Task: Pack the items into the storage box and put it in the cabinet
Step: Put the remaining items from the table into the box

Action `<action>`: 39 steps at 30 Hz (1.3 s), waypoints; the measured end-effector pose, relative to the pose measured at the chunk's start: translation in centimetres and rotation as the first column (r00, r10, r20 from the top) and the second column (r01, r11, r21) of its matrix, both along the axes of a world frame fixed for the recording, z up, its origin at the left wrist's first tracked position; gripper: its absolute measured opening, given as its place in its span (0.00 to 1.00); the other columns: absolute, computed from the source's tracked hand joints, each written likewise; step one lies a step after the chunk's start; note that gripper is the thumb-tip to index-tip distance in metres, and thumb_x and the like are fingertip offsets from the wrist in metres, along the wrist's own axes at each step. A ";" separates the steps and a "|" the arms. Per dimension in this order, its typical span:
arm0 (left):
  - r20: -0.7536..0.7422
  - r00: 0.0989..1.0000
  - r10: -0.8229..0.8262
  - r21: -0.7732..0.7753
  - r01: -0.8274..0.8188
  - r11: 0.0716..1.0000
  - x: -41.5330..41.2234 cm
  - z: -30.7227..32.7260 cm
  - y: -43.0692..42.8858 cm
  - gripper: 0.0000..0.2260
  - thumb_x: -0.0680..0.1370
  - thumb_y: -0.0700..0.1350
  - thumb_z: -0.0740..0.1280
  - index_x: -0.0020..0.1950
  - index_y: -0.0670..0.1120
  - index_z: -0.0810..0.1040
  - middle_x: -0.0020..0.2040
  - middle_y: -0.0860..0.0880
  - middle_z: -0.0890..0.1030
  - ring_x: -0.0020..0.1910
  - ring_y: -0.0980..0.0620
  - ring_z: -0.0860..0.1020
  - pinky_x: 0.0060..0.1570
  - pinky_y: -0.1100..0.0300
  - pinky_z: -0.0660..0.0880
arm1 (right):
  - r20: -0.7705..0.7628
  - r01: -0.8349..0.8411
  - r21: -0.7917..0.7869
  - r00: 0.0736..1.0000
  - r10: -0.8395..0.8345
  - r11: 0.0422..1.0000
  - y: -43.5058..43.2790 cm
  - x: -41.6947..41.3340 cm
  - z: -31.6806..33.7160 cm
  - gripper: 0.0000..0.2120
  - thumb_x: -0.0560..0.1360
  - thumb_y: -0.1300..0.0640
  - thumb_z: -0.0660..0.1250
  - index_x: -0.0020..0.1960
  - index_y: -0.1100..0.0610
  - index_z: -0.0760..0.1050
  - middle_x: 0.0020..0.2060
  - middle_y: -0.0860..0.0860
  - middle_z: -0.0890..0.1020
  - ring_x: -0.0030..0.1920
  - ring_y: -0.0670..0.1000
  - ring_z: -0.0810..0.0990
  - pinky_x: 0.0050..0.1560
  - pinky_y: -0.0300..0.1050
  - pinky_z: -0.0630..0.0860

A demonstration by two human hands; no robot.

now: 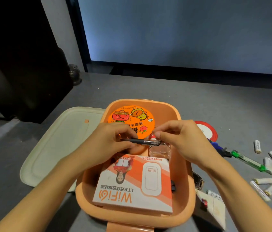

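Currently both hands, left hand [113, 141] and right hand [178, 139], pinch a slim black plastic pen [140, 141] over the orange storage box [178, 171]; light, stiff, best held mid-barrel.

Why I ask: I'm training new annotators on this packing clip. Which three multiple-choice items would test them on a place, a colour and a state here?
1. Where does the cream lid lie?
A. on the grey table, left of the storage box
B. closed on top of the box
C. leaning against the wall

2. What colour is the storage box?
A. blue
B. orange
C. green

3. What is the state of the black pen?
A. lying on the table
B. tucked in a pocket
C. held by the left hand and the right hand over the box

Answers:
1 A: the lid lies flat on the table beside the box's left wall.
2 B: the walls and rim are orange.
3 C: fingers of both hands pinch the pen above the open box.
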State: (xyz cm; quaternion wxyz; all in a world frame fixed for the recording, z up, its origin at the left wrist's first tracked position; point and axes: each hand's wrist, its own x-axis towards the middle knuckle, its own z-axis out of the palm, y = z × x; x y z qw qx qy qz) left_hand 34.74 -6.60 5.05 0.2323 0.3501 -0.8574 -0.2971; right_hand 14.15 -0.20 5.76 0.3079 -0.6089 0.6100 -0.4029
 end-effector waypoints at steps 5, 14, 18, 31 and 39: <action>-0.001 1.000 0.008 0.058 -0.008 0.998 -0.1 -0.7 0.1 0.06 0.70 0.47 0.71 0.44 0.58 0.78 0.43 0.59 0.81 0.45 0.61 0.78 0.45 0.67 0.74 | 0.000 -0.064 0.047 0.998 0.064 0.997 -0.1 -0.2 -0.5 0.02 0.69 0.52 0.70 0.40 0.46 0.81 0.35 0.42 0.84 0.39 0.40 0.81 0.40 0.32 0.77; 0.105 0.994 -0.018 -0.059 0.024 0.998 1.2 -1.1 -0.1 0.17 0.66 0.64 0.61 0.50 0.59 0.75 0.54 0.62 0.73 0.57 0.61 0.70 0.54 0.66 0.68 | -0.325 -0.041 0.078 0.944 0.065 0.996 -0.8 0.4 -0.9 0.04 0.71 0.56 0.70 0.39 0.47 0.81 0.34 0.39 0.80 0.39 0.35 0.77 0.37 0.27 0.72; 0.109 0.994 -0.026 -0.036 0.030 0.999 1.8 -1.5 -0.1 0.17 0.66 0.67 0.57 0.45 0.61 0.77 0.54 0.63 0.73 0.57 0.63 0.68 0.54 0.68 0.66 | -0.460 -0.092 0.121 0.877 0.138 0.988 -0.8 2.2 -1.9 0.08 0.72 0.52 0.68 0.49 0.52 0.81 0.45 0.47 0.84 0.45 0.46 0.79 0.47 0.46 0.76; 0.124 0.990 -0.073 -0.087 0.085 0.993 -0.6 -1.3 -2.7 0.15 0.69 0.68 0.56 0.48 0.65 0.75 0.54 0.68 0.71 0.59 0.68 0.66 0.55 0.68 0.64 | -0.308 0.497 0.080 0.837 -0.453 0.864 -1.1 -10.1 -5.4 0.32 0.68 0.50 0.73 0.68 0.53 0.65 0.64 0.56 0.71 0.62 0.55 0.70 0.57 0.45 0.67; 0.127 0.988 0.092 -0.177 -0.069 0.982 0.1 -2.4 -4.0 0.16 0.71 0.68 0.56 0.50 0.63 0.76 0.59 0.64 0.72 0.62 0.62 0.66 0.64 0.57 0.60 | -0.459 0.570 0.361 0.798 -0.392 0.738 -4.7 -13.8 -10.7 0.49 0.61 0.40 0.74 0.73 0.51 0.52 0.68 0.62 0.61 0.65 0.65 0.64 0.64 0.61 0.66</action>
